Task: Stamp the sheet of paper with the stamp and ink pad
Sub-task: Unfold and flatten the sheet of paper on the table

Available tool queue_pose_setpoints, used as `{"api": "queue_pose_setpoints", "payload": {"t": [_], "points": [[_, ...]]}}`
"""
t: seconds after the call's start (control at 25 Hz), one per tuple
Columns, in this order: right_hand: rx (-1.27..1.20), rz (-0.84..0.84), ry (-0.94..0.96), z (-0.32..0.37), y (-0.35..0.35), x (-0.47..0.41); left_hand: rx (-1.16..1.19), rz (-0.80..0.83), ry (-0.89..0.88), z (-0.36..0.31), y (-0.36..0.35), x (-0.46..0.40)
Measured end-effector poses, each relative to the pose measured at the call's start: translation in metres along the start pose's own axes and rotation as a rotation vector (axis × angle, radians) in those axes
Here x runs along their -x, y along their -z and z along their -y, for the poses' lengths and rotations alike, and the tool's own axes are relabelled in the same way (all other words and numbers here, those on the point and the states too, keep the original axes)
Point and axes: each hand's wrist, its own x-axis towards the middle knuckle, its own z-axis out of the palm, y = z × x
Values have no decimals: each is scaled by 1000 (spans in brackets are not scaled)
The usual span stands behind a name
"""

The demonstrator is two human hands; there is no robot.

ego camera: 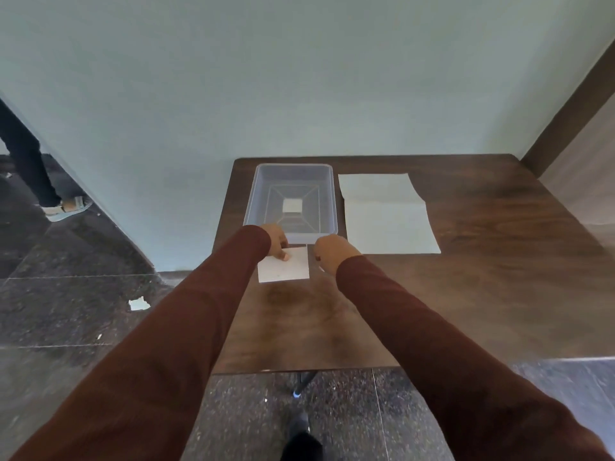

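A small white square (284, 269) lies flat on the dark wooden table (299, 321), just in front of a clear plastic tray (327, 194). My left hand (276, 241) rests on the square's far left corner, one fingertip pressing on its top. My right hand (334, 252) is curled into a fist just right of the square, a narrow gap away from it. A small dark spot shows at the fist's left edge; whether anything is inside the fist is hidden. A large sheet of paper (387, 214) with one crease lies to the right of the tray.
The tray holds one small white square piece (292, 205) at its middle. The table's back edge meets a pale wall. A dark door frame (572, 104) rises at the right. On the floor at the left stands another person's leg and shoe (63, 207), with a paper scrap (139, 304) nearby.
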Motion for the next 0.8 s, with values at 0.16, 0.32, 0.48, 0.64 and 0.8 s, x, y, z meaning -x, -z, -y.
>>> {"api": "queue_pose_setpoints", "payload": {"t": [0.16, 0.32, 0.48, 0.64, 0.8], "points": [[-3, 7, -11, -11, -24, 7, -13, 67, 11, -1, -31, -6], [-2, 41, -28, -18, -35, 4, -7, 70, 13, -3, -46, -18], [-1, 55, -22, -20, -41, -5, 46, -9, 4, -2, -45, -33], [-10, 41, -4, -21, -46, -12, 103, -113, -4, -3, -47, -41], [-19, 48, -6, -23, -47, -9, 90, -156, -15, -2, -54, -43]]}}
